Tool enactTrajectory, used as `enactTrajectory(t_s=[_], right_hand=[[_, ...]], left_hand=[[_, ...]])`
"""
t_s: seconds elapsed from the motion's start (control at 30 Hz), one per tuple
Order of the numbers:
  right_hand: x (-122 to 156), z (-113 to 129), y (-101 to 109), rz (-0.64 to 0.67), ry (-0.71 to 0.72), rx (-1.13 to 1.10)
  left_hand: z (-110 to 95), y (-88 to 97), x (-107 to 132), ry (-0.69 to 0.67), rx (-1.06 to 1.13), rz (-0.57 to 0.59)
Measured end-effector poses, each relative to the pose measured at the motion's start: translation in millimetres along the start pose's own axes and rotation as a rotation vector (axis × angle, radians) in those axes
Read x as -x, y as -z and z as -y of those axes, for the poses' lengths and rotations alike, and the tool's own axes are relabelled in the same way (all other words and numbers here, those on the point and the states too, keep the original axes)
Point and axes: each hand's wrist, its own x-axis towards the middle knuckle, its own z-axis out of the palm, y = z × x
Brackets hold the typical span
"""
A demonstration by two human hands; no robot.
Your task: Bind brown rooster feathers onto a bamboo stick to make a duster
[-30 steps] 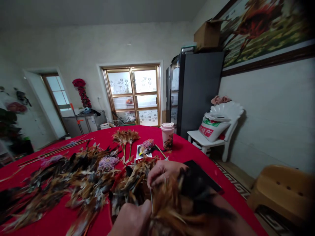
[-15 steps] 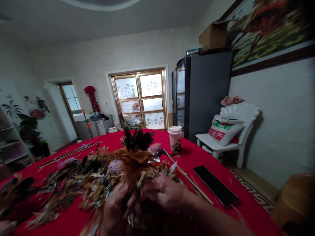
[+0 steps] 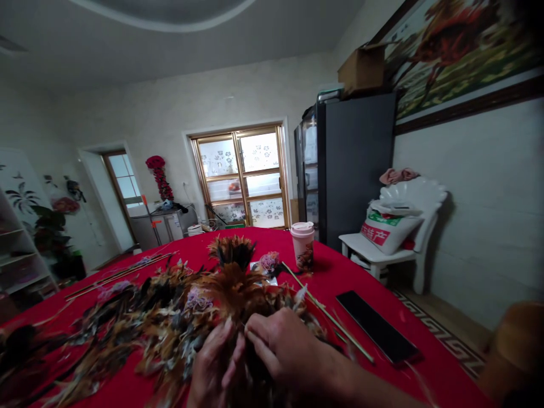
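Note:
A bundle of brown and black feathers (image 3: 232, 286) stands upright between my hands near the table's front edge. My left hand (image 3: 216, 357) is closed around its lower part from the left. On the right side, my right hand (image 3: 284, 343) pinches at the base of the brown feathers, its fingertips pressed together close to my left fingers. The bottom of the bundle is dark and mostly hidden by my hands. Loose brown, grey and black feathers (image 3: 165, 317) lie heaped to the left, with a tangle of pale purple threads (image 3: 199, 298) beside the bundle.
A red cloth (image 3: 429, 368) covers the round table. To the right lie a black phone (image 3: 378, 327) and a thin greenish stick (image 3: 327, 311). A pink lidded cup (image 3: 303, 246) stands behind them, beside a pink thread bunch (image 3: 270, 262). Thin sticks (image 3: 123, 275) lie at the back left.
The bundle's dark top has tilted, now showing brown tips. My right hand's fingers have drawn in at its base. A hand at the lower left edge has left the view.

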Motion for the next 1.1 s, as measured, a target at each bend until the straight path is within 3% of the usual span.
enactTrajectory(t_s=[0.17,0.43,0.57,0.7,0.9,1.1], right_hand=[[1,3,6,0.015,-0.007,-0.025],[-2,-3,0,0.001,-0.015,0.028],[-5,-8,-10,-0.030,0.007,0.111],[-5,-6,-12,0.001,0.047,0.108],[3,2,8,0.023,0.027,0.041],[7,-9,17,-0.002,0.027,0.049]], left_hand=[[4,5.2,-3,-0.006,-0.008,0.031],[-7,1.3,-12,0.252,0.143,0.248],[-3,6.1,-14,0.167,0.125,0.164],[5,6.3,-15,0.123,0.068,0.155],[1,-2.7,-5,0.117,0.070,0.160],[-5,-9.9,1,0.119,0.039,0.049]])
